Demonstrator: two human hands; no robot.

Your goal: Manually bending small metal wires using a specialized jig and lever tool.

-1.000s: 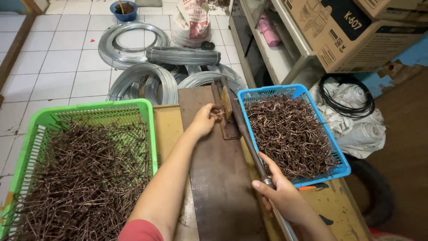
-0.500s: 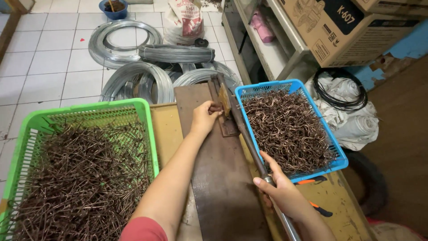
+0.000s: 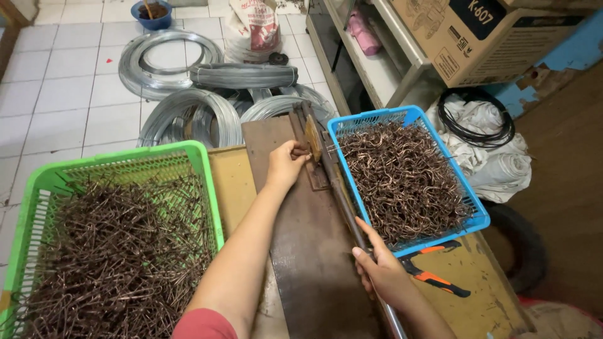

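A small brown piece of wire [image 3: 301,151] sits at the head of the hinged metal bending tool [image 3: 314,150], which is fixed to a long dark steel plate [image 3: 308,238] on the table [image 3: 477,301]. The left hand [image 3: 284,164] reaches up to that head, its fingers [image 3: 295,149] pinched together on the wire piece right against the tool's brass-coloured block. The right hand [image 3: 380,273] is lower down, its fingers [image 3: 364,232] wrapped closed round the long grey metal lever handle [image 3: 352,220] that runs from the tool back toward the person.

Just right of the tool, touching the edge of the plate, stands a blue plastic basket [image 3: 468,194] heaped with curled, hook-shaped copper-brown wire pieces [image 3: 402,176]. At the left stands a green plastic basket [image 3: 207,182], filled with straighter brown wire pieces [image 3: 119,251]. Judging by the two heaps, many pieces look already bent, yet the green basket is full enough that a great deal seems left to work through.

An orange-and-black hand tool [image 3: 433,279] lies on the table just below the blue basket. On the white tiled floor [image 3: 63,94] beyond lie several coils of grey galvanised wire [image 3: 188,113].
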